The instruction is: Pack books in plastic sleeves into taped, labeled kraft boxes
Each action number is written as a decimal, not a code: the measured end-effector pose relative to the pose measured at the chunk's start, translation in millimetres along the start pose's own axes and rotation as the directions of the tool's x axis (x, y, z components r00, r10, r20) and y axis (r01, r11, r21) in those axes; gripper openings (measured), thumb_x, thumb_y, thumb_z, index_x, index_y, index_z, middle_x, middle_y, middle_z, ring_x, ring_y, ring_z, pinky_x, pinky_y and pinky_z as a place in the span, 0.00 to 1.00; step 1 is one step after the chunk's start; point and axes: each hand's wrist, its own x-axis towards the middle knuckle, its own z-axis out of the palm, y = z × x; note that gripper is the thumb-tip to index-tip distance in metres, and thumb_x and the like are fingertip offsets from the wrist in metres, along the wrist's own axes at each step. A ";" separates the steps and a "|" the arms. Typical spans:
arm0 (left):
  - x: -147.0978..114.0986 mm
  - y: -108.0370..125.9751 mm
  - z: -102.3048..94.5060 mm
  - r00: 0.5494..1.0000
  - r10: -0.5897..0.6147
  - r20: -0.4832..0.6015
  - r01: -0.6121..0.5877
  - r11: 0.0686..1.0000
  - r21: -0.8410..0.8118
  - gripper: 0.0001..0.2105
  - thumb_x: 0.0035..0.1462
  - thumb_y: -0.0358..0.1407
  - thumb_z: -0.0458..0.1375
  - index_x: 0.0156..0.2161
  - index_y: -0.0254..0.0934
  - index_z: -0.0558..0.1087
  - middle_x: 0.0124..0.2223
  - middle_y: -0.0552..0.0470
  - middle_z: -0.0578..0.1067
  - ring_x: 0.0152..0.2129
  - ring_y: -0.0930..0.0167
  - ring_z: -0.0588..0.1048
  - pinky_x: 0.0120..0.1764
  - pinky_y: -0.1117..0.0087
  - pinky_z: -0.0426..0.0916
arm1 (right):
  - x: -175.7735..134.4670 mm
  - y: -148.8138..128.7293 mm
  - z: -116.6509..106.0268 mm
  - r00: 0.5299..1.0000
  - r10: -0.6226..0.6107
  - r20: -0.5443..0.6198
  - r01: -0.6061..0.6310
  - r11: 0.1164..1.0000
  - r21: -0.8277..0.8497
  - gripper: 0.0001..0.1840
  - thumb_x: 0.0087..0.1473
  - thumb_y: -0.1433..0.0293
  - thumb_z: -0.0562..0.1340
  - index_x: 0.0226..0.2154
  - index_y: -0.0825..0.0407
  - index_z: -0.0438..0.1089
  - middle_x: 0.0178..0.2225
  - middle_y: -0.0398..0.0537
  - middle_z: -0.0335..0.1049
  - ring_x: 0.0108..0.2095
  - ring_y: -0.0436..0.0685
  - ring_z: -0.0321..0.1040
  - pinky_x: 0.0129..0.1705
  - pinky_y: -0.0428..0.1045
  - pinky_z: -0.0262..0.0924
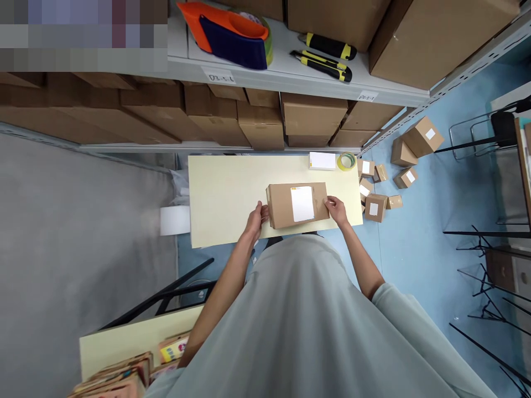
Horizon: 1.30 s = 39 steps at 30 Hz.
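The fingertips of the left hand (254, 220) are partly hidden behind the left end of the cardboard box (282, 207); these fingers are curled there, but I cannot tell whether they grip it. The fingers of the right hand (336, 210) grasp the right end. The print on the white label (302, 204) is too small to read. Some parcels (375, 208) on the floor at right are partly covered by the pale yellow surface (228, 188), and the far left corner is masked by coarse colour blocks. The box lies at the near side of this surface, right of its middle. It is plain brown, longer from left to right, slightly tilted, with a small orange mark on its label.
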 end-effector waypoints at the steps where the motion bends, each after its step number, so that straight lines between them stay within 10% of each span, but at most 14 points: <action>1: -3.1 2.4 0.6 1.000 0.015 0.003 -0.015 1.000 0.002 0.36 0.58 0.72 0.55 0.41 0.37 0.78 0.38 0.41 0.84 0.40 0.62 0.83 0.44 0.61 0.78 | -6.4 -6.7 -4.0 0.996 -0.061 -0.063 0.057 0.996 -0.065 0.32 0.61 0.45 0.66 0.52 0.55 0.79 0.55 0.65 0.80 0.52 0.67 0.78 0.57 0.64 0.74; 5: -22.7 13.6 7.4 0.992 0.092 0.084 -0.089 0.995 -0.038 0.33 0.60 0.66 0.58 0.47 0.35 0.79 0.45 0.38 0.85 0.45 0.60 0.83 0.51 0.57 0.78 | -43.2 -40.0 -8.4 0.947 -0.316 -0.056 0.307 0.943 -0.127 0.26 0.70 0.50 0.60 0.57 0.50 0.79 0.61 0.62 0.76 0.62 0.68 0.73 0.60 0.62 0.74; 14: -70.0 46.9 32.1 0.957 0.153 0.245 -0.135 0.987 -0.089 0.30 0.59 0.60 0.65 0.56 0.40 0.76 0.54 0.42 0.83 0.49 0.62 0.83 0.54 0.57 0.78 | -79.5 -75.7 4.8 0.945 -0.320 0.068 0.326 0.939 -0.111 0.36 0.69 0.43 0.63 0.65 0.50 0.76 0.72 0.60 0.67 0.74 0.73 0.61 0.77 0.72 0.54; 24: -95.0 100.6 10.3 0.892 0.437 0.118 -0.450 0.884 0.129 0.22 0.62 0.51 0.65 0.54 0.39 0.82 0.58 0.44 0.83 0.50 0.59 0.81 0.55 0.54 0.81 | -74.3 -87.3 13.0 0.959 -0.247 0.142 0.218 0.956 0.197 0.33 0.70 0.42 0.59 0.60 0.46 0.80 0.68 0.50 0.73 0.68 0.67 0.70 0.57 0.58 0.79; 39: -78.3 75.3 10.9 0.936 0.339 0.091 -0.345 0.937 0.059 0.23 0.62 0.46 0.65 0.58 0.40 0.81 0.64 0.43 0.81 0.58 0.57 0.80 0.63 0.52 0.74 | -52.1 -66.7 28.9 0.961 -0.215 0.174 0.183 0.966 0.183 0.34 0.66 0.43 0.62 0.60 0.50 0.79 0.62 0.56 0.79 0.54 0.66 0.79 0.51 0.58 0.81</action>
